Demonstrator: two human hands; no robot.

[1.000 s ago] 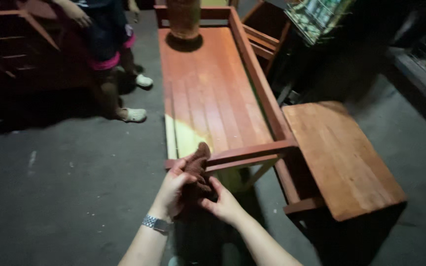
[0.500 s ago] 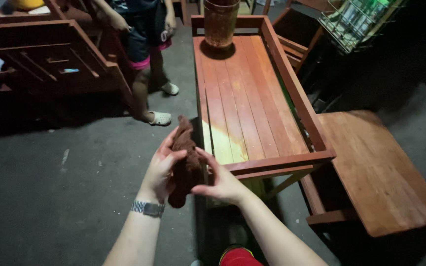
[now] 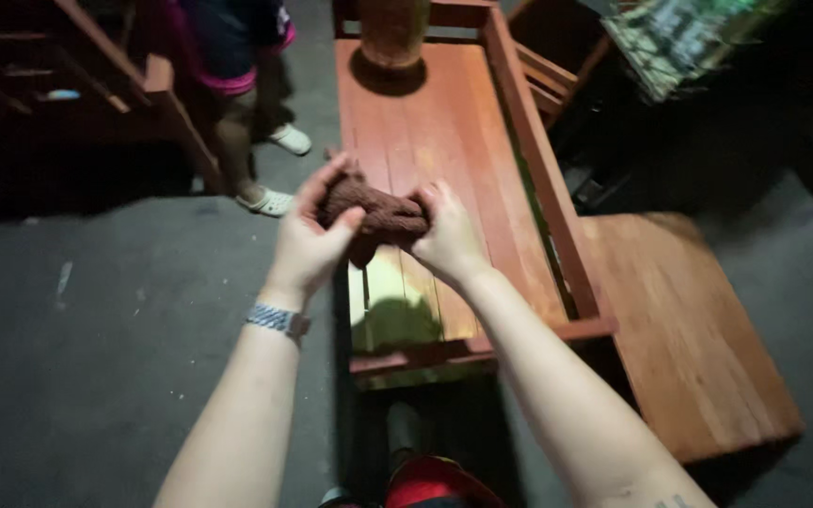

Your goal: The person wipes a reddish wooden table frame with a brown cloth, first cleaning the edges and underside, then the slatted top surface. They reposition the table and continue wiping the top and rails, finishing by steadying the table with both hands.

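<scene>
Holding a bunched brown cloth (image 3: 374, 214) in mid-air, both hands work above the near half of a long reddish slatted wooden bench (image 3: 444, 188). The left hand (image 3: 310, 240) has its fingers (image 3: 320, 184) curled over the left end of the cloth, with the thumb pressed into it. The right hand (image 3: 446, 235) pinches the right end, fingers closed on the fabric. A metal wristwatch (image 3: 277, 320) sits on the left wrist.

Risks, judged from this position:

- Cloth drop. The wad is gripped only at its two ends and is clear of the slats; if either grip loosens, it is likely to fall onto the bench or the dark concrete floor (image 3: 105, 329) beside it and pick up grit.
- Surface scratching. The watch could mark the bench if the left wrist is lowered onto the wood.
- Knocking the vessel. A brown wooden vase-like container (image 3: 392, 33) stands at the far end of the bench; a long stroke could tip it.
- Collision with a bystander. Another person's legs and white sandals (image 3: 275, 169) stand just beside the bench's left edge.
- Poor visibility. Only a pale patch near the front slats is lit, so missed areas are likely.

A low wooden side table (image 3: 689, 329) stands just right of the bench.
</scene>
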